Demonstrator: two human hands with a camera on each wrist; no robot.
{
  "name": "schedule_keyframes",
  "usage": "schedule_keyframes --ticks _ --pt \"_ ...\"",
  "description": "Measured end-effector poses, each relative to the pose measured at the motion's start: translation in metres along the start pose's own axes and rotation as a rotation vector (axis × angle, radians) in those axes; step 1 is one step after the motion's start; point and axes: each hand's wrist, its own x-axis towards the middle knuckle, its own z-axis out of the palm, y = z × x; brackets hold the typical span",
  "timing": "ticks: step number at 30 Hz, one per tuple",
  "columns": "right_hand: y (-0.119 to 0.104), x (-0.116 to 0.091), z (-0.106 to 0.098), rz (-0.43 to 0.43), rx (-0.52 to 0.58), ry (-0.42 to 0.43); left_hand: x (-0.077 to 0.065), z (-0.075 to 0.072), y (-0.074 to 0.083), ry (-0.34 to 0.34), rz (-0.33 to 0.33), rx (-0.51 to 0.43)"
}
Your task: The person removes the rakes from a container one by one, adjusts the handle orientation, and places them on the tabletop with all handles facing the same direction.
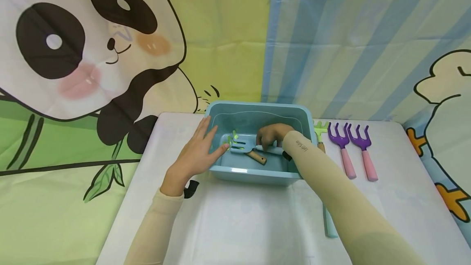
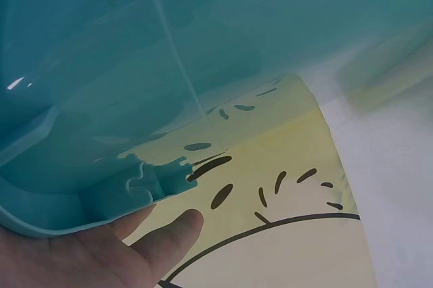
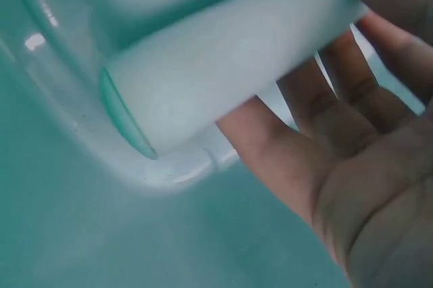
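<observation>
While the left hand (image 1: 196, 152), fingers spread, touches the side of a blue bin (image 1: 257, 178), the right hand (image 1: 272, 134), fingers curled, grips a light-blue fork (image 1: 248, 144) inside, near green prongs (image 1: 235, 135) and a wooden handle (image 1: 257, 158).

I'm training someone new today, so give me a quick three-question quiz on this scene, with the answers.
1. Which hand grips the blue fork inside the tub?
2. True or false: the two purple forks lie beside the tub, on the table.
3. The left hand is:
A) on a purple fork
B) at the tub's edge
C) flat on the table

Key:
1. The right hand.
2. True.
3. B.
</observation>
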Motion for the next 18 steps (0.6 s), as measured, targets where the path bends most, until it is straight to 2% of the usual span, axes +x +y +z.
schedule_keyframes --ticks 5,10,18 --pt "-0.002 -0.006 -0.002 0.031 0.116 -0.078 0.0 0.0 0.0 0.003 0.002 0.004" --pt "-0.002 -0.009 -0.003 0.068 0.14 -0.106 0.0 0.0 0.0 0.002 0.003 0.01" --pt "-0.005 -0.012 -0.008 0.064 0.184 -0.135 0.0 -0.001 0.0 0.001 0.002 0.01"
